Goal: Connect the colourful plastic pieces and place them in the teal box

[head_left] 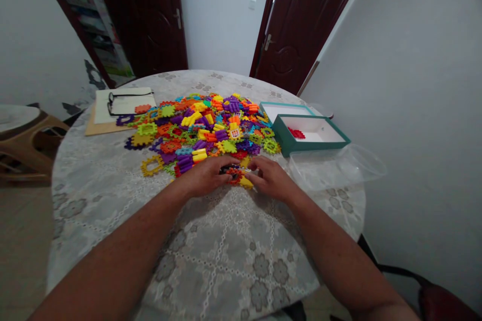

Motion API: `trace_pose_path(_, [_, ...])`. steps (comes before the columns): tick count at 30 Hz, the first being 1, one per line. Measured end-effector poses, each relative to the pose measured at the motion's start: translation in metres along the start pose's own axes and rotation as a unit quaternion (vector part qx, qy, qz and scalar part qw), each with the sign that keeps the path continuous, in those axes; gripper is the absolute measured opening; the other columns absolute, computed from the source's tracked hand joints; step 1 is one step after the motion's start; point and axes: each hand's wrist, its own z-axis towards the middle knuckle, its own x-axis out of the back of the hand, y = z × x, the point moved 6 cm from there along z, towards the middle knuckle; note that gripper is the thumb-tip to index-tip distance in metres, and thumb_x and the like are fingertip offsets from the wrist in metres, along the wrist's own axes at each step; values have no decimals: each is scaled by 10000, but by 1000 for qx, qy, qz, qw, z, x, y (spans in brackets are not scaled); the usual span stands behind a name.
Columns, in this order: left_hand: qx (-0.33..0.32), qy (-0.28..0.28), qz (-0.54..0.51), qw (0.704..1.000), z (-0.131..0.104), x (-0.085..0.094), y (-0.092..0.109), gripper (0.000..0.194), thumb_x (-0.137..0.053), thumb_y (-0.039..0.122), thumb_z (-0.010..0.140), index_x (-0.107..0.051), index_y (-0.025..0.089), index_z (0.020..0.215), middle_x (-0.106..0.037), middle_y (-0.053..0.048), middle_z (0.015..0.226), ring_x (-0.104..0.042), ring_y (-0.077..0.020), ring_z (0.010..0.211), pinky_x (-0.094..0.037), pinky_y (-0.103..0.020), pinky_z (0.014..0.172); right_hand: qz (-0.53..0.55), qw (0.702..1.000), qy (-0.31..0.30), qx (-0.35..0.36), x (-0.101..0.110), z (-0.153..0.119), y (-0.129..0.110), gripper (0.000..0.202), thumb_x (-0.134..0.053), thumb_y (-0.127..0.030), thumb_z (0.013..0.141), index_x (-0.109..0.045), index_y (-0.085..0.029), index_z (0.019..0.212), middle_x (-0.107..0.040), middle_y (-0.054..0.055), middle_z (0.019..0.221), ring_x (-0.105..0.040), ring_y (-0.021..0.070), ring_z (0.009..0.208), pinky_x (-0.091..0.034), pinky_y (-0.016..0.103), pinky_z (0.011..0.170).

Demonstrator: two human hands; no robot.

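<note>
A large pile of colourful plastic gear-like pieces (188, 125) lies on the lace-patterned cloth. At its near edge, my left hand (207, 176) has its thumb and fingers around an orange gear piece (235, 176), with something dark beside it. My right hand (269, 176) is close on the other side, its thumb and fingers at a yellow piece (246, 182) that adjoins the orange one. Whether the two pieces are joined cannot be made out. A yellow ring-shaped gear (151, 166) lies left of my left hand.
A green-edged box (312, 145) holding a red piece (296, 133) stands right of the pile, with its lid (286, 109) behind. Clear plastic containers (320, 170) lie nearer. Glasses (110, 104) rest on papers (101, 110) at the left.
</note>
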Motion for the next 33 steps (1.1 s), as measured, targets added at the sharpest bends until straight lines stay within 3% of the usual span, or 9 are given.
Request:
trace_pose_path(2, [24, 14, 9, 1000, -2, 2, -3, 451, -669, 226, 896, -646, 267, 1344, -739, -54, 1318, -684, -258, 1185, -511, -373, 1027, -100, 993, -50, -33, 1, -4, 2, 212, -736, -389, 949, -672, -202, 1026, -698, 104, 1079, -651, 232, 931, -474, 323, 781])
trace_pose_path(5, [26, 2, 5, 1000, -3, 2, -2, 338, -659, 184, 881, -651, 257, 1211, -746, -36, 1247, -689, -238, 1143, -520, -349, 987, -186, 975, -98, -70, -1, -10, 0, 358, -739, -498, 934, -657, -195, 1105, -698, 146, 1158, -666, 279, 997, -474, 342, 786])
trace_pose_path(9, [-2, -26, 12, 1000, -4, -1, 6, 209, -637, 150, 882, -670, 237, 1069, -744, -16, 1097, -684, -205, 1011, -515, -317, 905, -226, 965, -114, -67, -6, -12, -10, 309, -644, -447, 987, -659, -169, 1120, -706, 171, 1158, -675, 286, 990, -466, 353, 791])
trace_pose_path(16, [-64, -7, 39, 997, -2, -10, 17, 255, -649, 124, 874, -701, 223, 1103, -688, -36, 1083, -642, -194, 976, -495, -311, 870, -189, 979, -76, -15, 1, -2, -4, 218, -466, -260, 1061, -645, -179, 966, -701, 101, 968, -612, 204, 843, -389, 312, 747])
trace_pose_path(22, [-57, 18, 32, 998, -1, -13, 11, 621, -665, 79, 833, -592, 244, 1427, -692, -55, 1162, -641, -214, 1040, -502, -338, 930, 0, 992, -69, 108, -4, -2, -14, 242, -420, -272, 1103, -642, -193, 1047, -685, 73, 981, -604, 203, 902, -426, 318, 841])
trace_pose_path(26, [-71, -14, 71, 995, -1, -12, 10, 422, -689, 143, 867, -693, 237, 1278, -668, -56, 1162, -634, -228, 1085, -485, -346, 974, 104, 985, -70, 118, -8, -1, -10, 321, -399, -341, 1132, -668, -208, 1020, -674, 46, 936, -619, 194, 893, -459, 312, 838])
trace_pose_path(30, [-44, -26, 92, 994, -3, -8, 11, 288, -729, 218, 868, -702, 218, 1155, -670, -47, 1090, -626, -223, 997, -480, -322, 900, 15, 998, 25, 58, -9, 8, 6, 242, -464, -291, 1098, -691, -206, 1097, -675, 81, 1037, -617, 223, 1009, -476, 345, 924])
trace_pose_path(33, [-26, -38, 82, 996, -4, -8, 12, 236, -707, 203, 868, -692, 221, 1103, -686, -24, 1009, -622, -206, 916, -466, -297, 819, -91, 995, 26, 29, -15, 14, 10, 158, -590, -298, 1044, -700, -207, 1110, -645, 109, 1134, -582, 249, 1089, -470, 366, 963])
